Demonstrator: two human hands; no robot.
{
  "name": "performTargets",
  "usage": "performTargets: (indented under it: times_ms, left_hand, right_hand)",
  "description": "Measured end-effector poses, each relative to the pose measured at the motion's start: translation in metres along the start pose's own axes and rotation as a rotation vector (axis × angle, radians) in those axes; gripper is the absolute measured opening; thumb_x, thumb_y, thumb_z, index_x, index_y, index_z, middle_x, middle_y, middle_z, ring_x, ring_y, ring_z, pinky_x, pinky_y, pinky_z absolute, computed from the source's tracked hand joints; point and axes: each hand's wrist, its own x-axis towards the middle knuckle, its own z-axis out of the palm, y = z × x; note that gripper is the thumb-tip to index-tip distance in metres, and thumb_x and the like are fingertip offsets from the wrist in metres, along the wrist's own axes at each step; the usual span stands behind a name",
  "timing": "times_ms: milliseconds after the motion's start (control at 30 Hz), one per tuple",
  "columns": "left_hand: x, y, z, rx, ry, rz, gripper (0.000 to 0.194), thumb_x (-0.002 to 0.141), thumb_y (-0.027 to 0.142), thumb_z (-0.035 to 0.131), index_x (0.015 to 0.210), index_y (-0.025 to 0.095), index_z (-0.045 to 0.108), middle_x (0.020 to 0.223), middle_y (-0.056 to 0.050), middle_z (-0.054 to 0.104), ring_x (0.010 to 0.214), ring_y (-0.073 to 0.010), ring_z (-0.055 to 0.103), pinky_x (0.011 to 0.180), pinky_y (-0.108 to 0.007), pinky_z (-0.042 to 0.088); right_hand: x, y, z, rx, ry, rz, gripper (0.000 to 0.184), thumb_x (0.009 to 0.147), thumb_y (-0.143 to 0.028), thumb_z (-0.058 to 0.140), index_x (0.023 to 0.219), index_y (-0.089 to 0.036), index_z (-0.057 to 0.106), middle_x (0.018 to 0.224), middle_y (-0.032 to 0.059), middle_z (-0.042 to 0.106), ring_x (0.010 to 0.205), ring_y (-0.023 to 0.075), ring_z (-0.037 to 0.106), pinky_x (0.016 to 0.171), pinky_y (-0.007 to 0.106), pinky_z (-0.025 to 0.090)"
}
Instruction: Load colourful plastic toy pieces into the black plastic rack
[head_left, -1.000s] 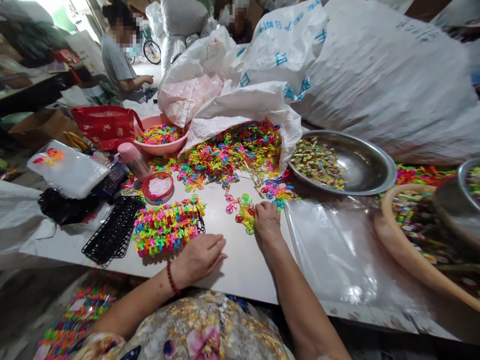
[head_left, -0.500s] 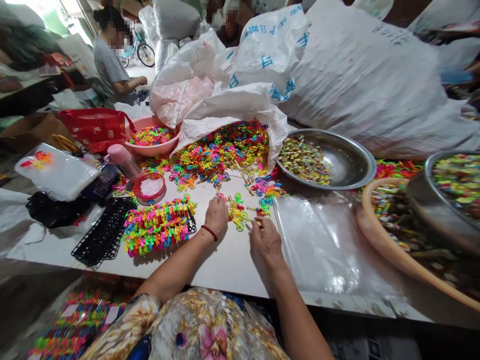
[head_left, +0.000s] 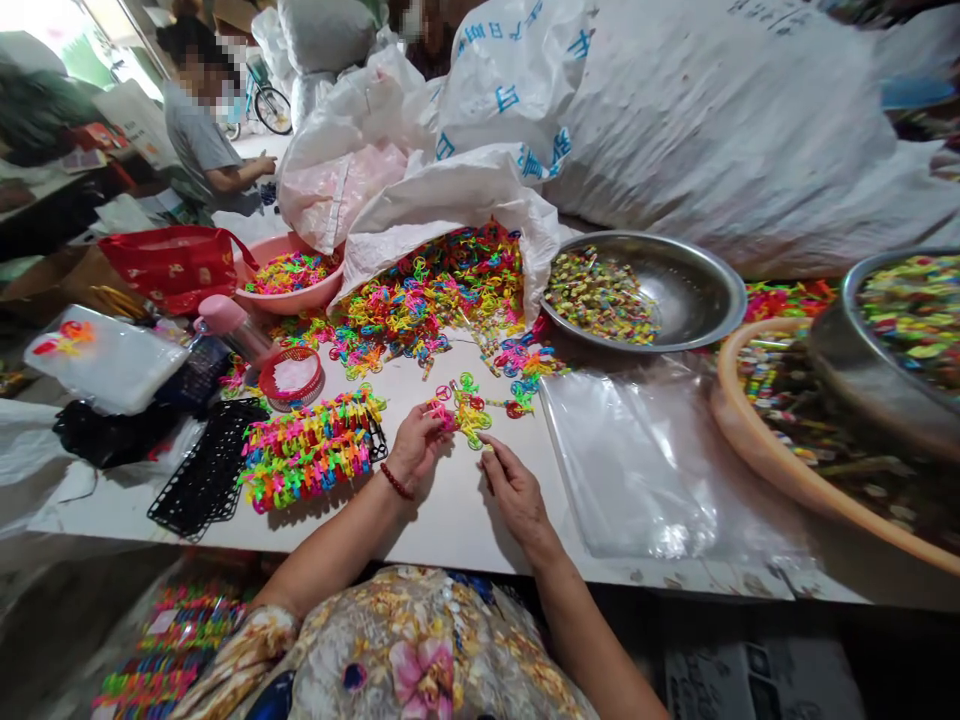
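My left hand point(head_left: 415, 447), with a dark red bead bracelet at the wrist, pinches a small pink plastic wheeled toy point(head_left: 442, 410) that looks like a bicycle. Just right of it lie a few yellow and green toys point(head_left: 472, 415) of the same kind on the white table point(head_left: 450, 520). Close below them, my right hand point(head_left: 517, 495) has thumb and forefinger closed on a small pale yellow piece point(head_left: 488, 449), mostly hidden by the fingers. Left of my left hand, rows of colourful toys point(head_left: 311, 445) sit on a black rack.
Black plastic grids point(head_left: 202, 470) lie at the left, near a red basket point(head_left: 292, 376) and a pink-lidded flask point(head_left: 229, 320). An open sack point(head_left: 465, 190) spills toys at the back. Clear bags point(head_left: 630, 460), a metal basin point(head_left: 697, 290) and an orange tub point(head_left: 731, 400) stand right. A person point(head_left: 202, 130) sits beyond.
My left hand first moved right and forward to the toys, then drew back slightly, pinching the pink one. My right hand has come back from the toys, turned, with a small piece in its fingertips.
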Motion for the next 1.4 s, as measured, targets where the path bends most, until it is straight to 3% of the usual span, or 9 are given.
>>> performTargets:
  times_ms: [133, 233, 400, 700, 900, 1000, 1100, 1167, 1400]
  left_hand:
    - [-0.031, 0.003, -0.008, -0.496, -0.209, -0.234, 0.028, 0.069, 0.028, 0.075, 0.083, 0.018, 0.053, 0.079, 0.000, 0.062, 0.067, -0.0100, 0.059, 0.062, -0.023, 0.049]
    - [-0.041, 0.002, -0.010, -0.593, -0.231, -0.321, 0.033, 0.071, 0.034, 0.079, 0.082, 0.017, 0.052, 0.073, 0.000, 0.062, 0.061, -0.0081, 0.057, 0.055, -0.019, 0.045]
    - [-0.050, -0.003, -0.004, -0.436, -0.212, -0.271, 0.044, 0.071, 0.051, 0.077, 0.082, 0.016, 0.053, 0.062, 0.001, 0.060, 0.049, -0.0066, 0.052, 0.048, -0.017, 0.040]
    - [-0.060, -0.013, 0.002, -0.223, -0.211, -0.196, 0.047, 0.079, 0.063, 0.064, 0.084, 0.019, 0.049, 0.052, 0.004, 0.057, 0.038, -0.0071, 0.047, 0.040, -0.018, 0.036]
    - [-0.061, -0.012, 0.001, -0.042, -0.163, -0.132, 0.042, 0.086, 0.062, 0.054, 0.083, 0.021, 0.047, 0.049, 0.007, 0.051, 0.037, -0.0073, 0.043, 0.038, -0.018, 0.031]
    - [-0.062, -0.012, 0.001, 0.048, -0.129, -0.058, 0.040, 0.089, 0.059, 0.051, 0.080, 0.021, 0.045, 0.052, 0.008, 0.048, 0.041, -0.0072, 0.043, 0.042, -0.018, 0.035]
    - [-0.062, -0.014, 0.000, 0.116, -0.131, -0.020, 0.039, 0.091, 0.058, 0.050, 0.078, 0.021, 0.046, 0.056, 0.007, 0.049, 0.046, -0.0074, 0.045, 0.047, -0.018, 0.037]
    - [-0.061, -0.017, -0.001, 0.143, -0.136, -0.022, 0.038, 0.091, 0.058, 0.049, 0.078, 0.021, 0.046, 0.056, 0.007, 0.049, 0.047, -0.0079, 0.045, 0.048, -0.018, 0.037]
    - [-0.062, -0.024, 0.001, 0.217, -0.047, -0.033, 0.035, 0.091, 0.054, 0.050, 0.076, 0.022, 0.047, 0.057, 0.007, 0.046, 0.051, -0.0099, 0.043, 0.051, -0.021, 0.034]
  right_hand:
    - [0.001, 0.003, 0.004, -0.113, -0.023, -0.072, 0.046, 0.092, -0.046, 0.054, 0.127, -0.018, 0.060, 0.092, 0.0067, 0.071, 0.076, 0.0178, 0.065, 0.070, 0.031, 0.055]
    - [0.001, 0.006, 0.009, -0.115, -0.055, -0.069, 0.038, 0.090, -0.046, 0.058, 0.116, -0.019, 0.063, 0.094, 0.0073, 0.073, 0.083, 0.0202, 0.067, 0.075, 0.034, 0.056]
    - [0.000, 0.011, 0.016, -0.121, -0.028, -0.103, 0.035, 0.089, -0.045, 0.060, 0.112, -0.020, 0.067, 0.111, 0.0105, 0.073, 0.102, 0.0246, 0.067, 0.093, 0.042, 0.052]
    - [-0.008, 0.005, 0.017, -0.120, -0.005, -0.045, 0.033, 0.085, -0.048, 0.065, 0.100, -0.019, 0.065, 0.094, 0.0072, 0.074, 0.085, 0.0223, 0.068, 0.079, 0.036, 0.054]
    - [-0.010, 0.008, 0.021, 0.002, -0.009, 0.005, 0.035, 0.082, -0.050, 0.069, 0.098, -0.019, 0.067, 0.095, 0.0070, 0.074, 0.086, 0.0214, 0.068, 0.080, 0.036, 0.054]
    - [-0.010, 0.007, 0.024, 0.143, 0.000, 0.094, 0.039, 0.076, -0.053, 0.075, 0.094, -0.019, 0.067, 0.085, 0.0045, 0.073, 0.073, 0.0174, 0.065, 0.069, 0.031, 0.053]
    - [-0.010, 0.006, 0.024, 0.267, -0.023, 0.201, 0.043, 0.071, -0.056, 0.078, 0.090, -0.019, 0.066, 0.068, -0.0006, 0.067, 0.054, 0.0110, 0.054, 0.052, 0.025, 0.045]
    - [-0.010, 0.006, 0.024, 0.284, -0.032, 0.219, 0.044, 0.070, -0.057, 0.079, 0.087, -0.018, 0.066, 0.064, -0.0016, 0.065, 0.051, 0.0097, 0.050, 0.049, 0.024, 0.042]
    - [-0.015, 0.008, 0.020, -0.015, -0.008, -0.023, 0.030, 0.083, -0.047, 0.070, 0.096, -0.020, 0.070, 0.090, 0.0055, 0.075, 0.079, 0.0191, 0.068, 0.074, 0.032, 0.053]
